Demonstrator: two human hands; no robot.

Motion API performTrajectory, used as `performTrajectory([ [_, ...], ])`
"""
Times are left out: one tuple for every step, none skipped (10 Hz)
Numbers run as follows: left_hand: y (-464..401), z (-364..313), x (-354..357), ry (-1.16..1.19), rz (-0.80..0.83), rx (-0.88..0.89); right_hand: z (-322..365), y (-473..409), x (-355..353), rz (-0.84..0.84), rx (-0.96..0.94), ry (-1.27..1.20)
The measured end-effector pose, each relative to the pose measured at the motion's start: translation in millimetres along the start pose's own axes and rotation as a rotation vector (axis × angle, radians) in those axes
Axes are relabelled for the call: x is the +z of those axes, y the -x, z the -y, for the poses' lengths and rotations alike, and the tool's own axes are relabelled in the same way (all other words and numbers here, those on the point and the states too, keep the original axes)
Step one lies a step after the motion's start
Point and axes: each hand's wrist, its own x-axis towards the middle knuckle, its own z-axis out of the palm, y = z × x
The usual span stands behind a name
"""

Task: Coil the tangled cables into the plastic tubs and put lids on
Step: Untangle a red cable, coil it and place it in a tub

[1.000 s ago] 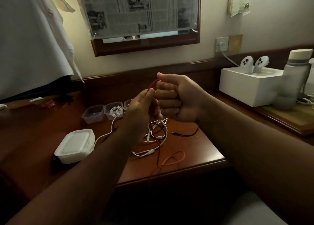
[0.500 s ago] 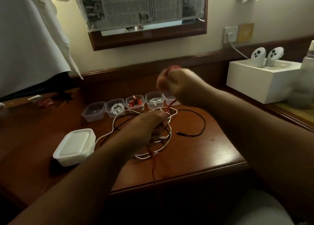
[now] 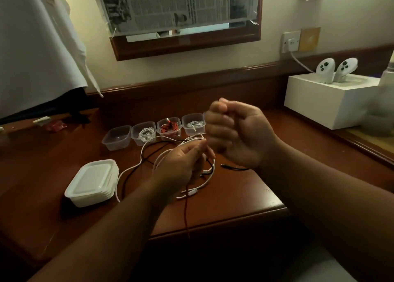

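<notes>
We are coiling the red cable [image 3: 186,213]: right hand [image 3: 234,134] fisted around it, left hand [image 3: 185,164] pinching it; next, the empty tub [image 3: 116,137] at ten o'clock

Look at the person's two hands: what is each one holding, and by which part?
The left hand pinches the thin red cable partway along, its tail hanging off the desk. The right hand is a fist; its contents cannot be seen.

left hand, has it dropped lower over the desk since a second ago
Yes. The left hand was raised beside the right fist, above the row of tubs; now it sits lower, nearer the tangled cables.
</notes>
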Motion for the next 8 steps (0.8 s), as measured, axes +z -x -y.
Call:
performTrajectory([
  [5.2, 6.5, 10.7, -0.130, 0.052, -0.087, 1.9, -2.9, -3.0, -0.341, -0.369, 0.451],
  [7.0, 3.4, 8.1, -0.440, 0.017, -0.058, -3.9, -0.9, -9.7, -0.471, -0.335, 1.672],
  [6.7, -6.5, -5.4, -0.510, -0.041, 0.077, -22.1, 10.1, -6.5, -0.385, 0.062, 2.156],
  [5.4, -5.6, -18.5, -0.501, -0.155, 0.231, -33.6, 13.6, -1.4, -0.460, 0.228, 1.721],
  [6.5, 2.4, -14.6, -0.201, -0.202, 0.248, -33.0, 17.2, -5.3, -0.358, 0.436, 0.764],
  [5.9, 15.7, 3.6, 0.129, -0.268, 0.138, -27.7, 18.2, 2.3, -0.111, 0.233, 0.069],
  [11.9, 27.2, 26.5, 0.118, -0.209, 0.040, -22.8, 10.5, 14.0, -0.271, -0.219, 0.030],
  [21.2, 23.8, 36.4, -0.047, -0.096, -0.033, -16.0, 7.3, -3.8, -0.505, -0.693, 1.059],
])
